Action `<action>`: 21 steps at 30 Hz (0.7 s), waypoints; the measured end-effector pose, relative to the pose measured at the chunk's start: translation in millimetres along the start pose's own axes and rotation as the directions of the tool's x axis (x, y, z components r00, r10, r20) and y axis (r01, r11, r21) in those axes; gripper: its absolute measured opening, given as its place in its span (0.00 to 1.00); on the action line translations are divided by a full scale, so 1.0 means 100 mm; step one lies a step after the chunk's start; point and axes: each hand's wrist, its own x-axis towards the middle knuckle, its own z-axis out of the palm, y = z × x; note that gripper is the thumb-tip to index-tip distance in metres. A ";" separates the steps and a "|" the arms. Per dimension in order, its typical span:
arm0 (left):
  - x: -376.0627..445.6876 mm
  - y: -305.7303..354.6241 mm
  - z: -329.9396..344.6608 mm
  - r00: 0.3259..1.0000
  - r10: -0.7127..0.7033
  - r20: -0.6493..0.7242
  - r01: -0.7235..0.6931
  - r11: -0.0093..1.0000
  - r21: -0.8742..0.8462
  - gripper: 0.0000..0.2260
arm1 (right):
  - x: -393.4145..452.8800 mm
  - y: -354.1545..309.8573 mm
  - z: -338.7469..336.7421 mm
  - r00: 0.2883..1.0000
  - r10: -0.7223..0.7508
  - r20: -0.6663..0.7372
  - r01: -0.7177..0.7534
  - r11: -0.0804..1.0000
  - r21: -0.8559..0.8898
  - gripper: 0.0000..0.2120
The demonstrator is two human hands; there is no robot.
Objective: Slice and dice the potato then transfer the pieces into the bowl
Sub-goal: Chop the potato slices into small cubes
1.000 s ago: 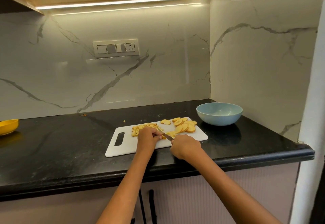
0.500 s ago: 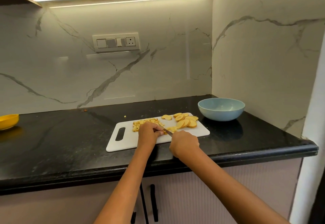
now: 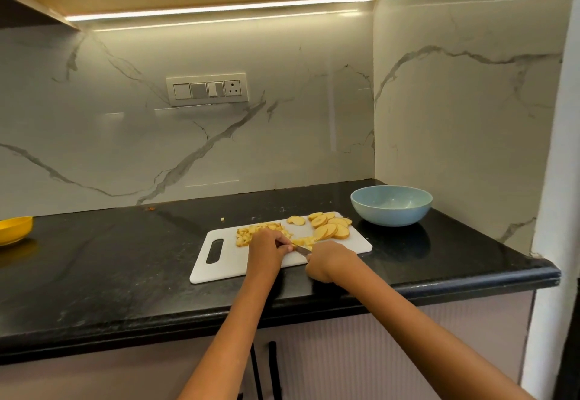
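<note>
Bowls: two, one blue bowl (image 3: 391, 205), one yellow bowl (image 3: 14, 229). One white cutting board (image 3: 226, 266), one knife (image 3: 302, 250). Potato slices overlap; count unclear.

Warm under-cabinet LED strip (image 3: 219, 8) lights the scene evenly, glaring on the glossy white marble backsplash (image 3: 125, 148); edges bow, detail perhaps slightly soft.
</note>
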 end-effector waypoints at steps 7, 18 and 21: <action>-0.01 0.01 0.02 0.999 0.011 -0.040 -0.010 1.000 0.029 0.02 | -0.05 0.14 0.07 0.997 -0.011 -0.082 0.011 1.000 0.002 0.16; -0.01 0.04 0.02 0.987 0.004 -0.159 -0.005 1.000 -0.006 0.06 | 0.04 0.28 0.11 0.952 -0.038 -0.304 0.058 0.997 0.058 0.14; -0.02 0.06 0.00 0.986 -0.003 -0.166 -0.004 0.999 -0.042 0.06 | 0.08 0.30 0.12 0.954 -0.038 -0.297 0.071 0.992 0.101 0.15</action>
